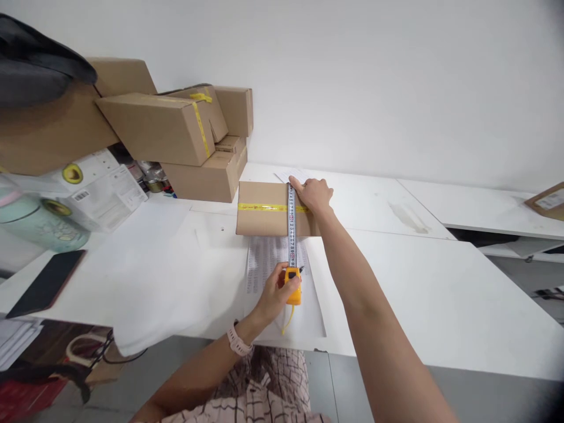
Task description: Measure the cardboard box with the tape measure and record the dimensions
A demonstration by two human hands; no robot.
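Observation:
A cardboard box (262, 223) sealed with a strip of yellow tape lies on the white table in front of me. Across its top runs the extended blade of a yellow tape measure (293, 296), from the far edge to past the near edge. My left hand (275, 294) is closed around the tape measure's case, near the table's front. At the box's far edge, my right hand (315, 194) presses the blade's end with its thumb; the other fingers curl over the box's far right side and are partly hidden. Under the box, a printed sheet (264, 264) sticks out toward me.
Stacked cardboard boxes (200, 182) stand at the back left. A mint-green bottle (44, 220), white cartons with avocado pictures (112, 197) and a dark phone (46, 285) are at the left. Another brown box (546, 202) lies at the far right, by a gap between tabletops.

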